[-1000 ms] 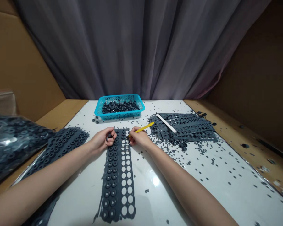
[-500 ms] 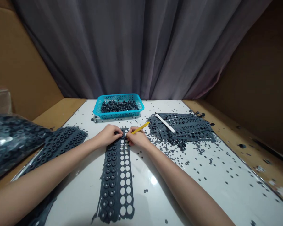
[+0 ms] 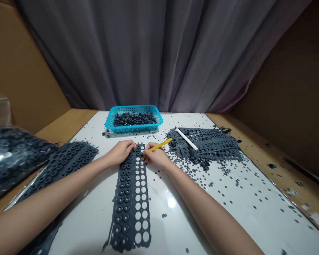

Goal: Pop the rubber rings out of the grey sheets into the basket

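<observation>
A long dark grey rubber strip (image 3: 130, 198) lies lengthwise on the white table (image 3: 241, 209); its right columns are empty round holes, its left columns still hold ring parts. My left hand (image 3: 122, 151) rests on the strip's far left end with the fingers curled down onto it. My right hand (image 3: 155, 157) is closed on a yellow stick (image 3: 159, 145), whose tip points at the strip's far end.
A blue basket (image 3: 108, 122) of dark rings stands at the back. Emptied strips (image 3: 210, 143) with a white stick (image 3: 186, 139) lie at the right, amid several scattered bits. Full strips (image 3: 66, 161) and a clear bag of parts (image 3: 7, 156) lie left.
My left hand moved right from the strip's left edge onto its far end, and the ring it held a second ago no longer shows. The right hand barely shifted.
</observation>
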`<state>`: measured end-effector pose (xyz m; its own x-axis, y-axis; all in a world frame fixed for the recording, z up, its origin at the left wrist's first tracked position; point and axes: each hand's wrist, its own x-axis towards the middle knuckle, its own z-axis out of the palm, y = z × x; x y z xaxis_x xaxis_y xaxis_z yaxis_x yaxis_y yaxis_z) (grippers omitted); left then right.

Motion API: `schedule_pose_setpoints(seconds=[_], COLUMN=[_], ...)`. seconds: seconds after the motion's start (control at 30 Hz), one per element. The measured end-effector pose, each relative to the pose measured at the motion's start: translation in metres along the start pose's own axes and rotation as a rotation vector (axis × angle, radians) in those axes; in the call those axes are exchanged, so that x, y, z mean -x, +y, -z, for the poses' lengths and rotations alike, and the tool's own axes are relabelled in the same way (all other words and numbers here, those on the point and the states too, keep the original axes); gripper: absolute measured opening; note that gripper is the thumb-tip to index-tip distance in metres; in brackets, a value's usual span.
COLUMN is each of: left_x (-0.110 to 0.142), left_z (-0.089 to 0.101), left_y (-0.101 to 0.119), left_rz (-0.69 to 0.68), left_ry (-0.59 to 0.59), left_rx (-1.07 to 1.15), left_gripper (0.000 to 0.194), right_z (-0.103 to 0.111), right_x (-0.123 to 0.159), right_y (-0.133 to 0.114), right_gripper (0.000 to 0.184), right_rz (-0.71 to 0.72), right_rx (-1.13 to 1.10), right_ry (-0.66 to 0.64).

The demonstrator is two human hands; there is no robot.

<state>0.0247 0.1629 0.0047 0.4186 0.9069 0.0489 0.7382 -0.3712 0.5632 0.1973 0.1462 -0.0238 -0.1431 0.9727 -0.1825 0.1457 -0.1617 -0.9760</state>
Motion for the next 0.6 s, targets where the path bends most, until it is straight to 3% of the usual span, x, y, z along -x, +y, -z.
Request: schedule_pose_setpoints(seconds=[0.17, 0.27, 0.43, 0.6], left_x=[0.002, 0.003, 0.001, -0.002], left_z=[-0.002, -0.003, -0.004, -0.004], left_y=[0.006, 0.007, 0.009, 0.019], left_rz=[-0.073, -0.150, -0.188, -0.223], left_ry=[-0.082, -0.072, -0.077, -0.202], left_rx=[-0.130, -0.225, -0.327, -0.481], left_gripper=[0.023, 0.014, 0.016, 0.018], right_z=[-0.001, -0.001, -0.001, -0.001], right_x=[0.000, 0.001, 0.001, 0.000], right_y=[-0.001, 0.000, 0.003, 0.005], right_gripper=[0.014, 0.013, 0.012, 0.010], right_rz=[0.034, 0.059, 0.068, 0.072], right_rx=[0.122, 0.174, 0.173, 0.168], right_ry=[0.017, 0.024, 0.024, 0.025])
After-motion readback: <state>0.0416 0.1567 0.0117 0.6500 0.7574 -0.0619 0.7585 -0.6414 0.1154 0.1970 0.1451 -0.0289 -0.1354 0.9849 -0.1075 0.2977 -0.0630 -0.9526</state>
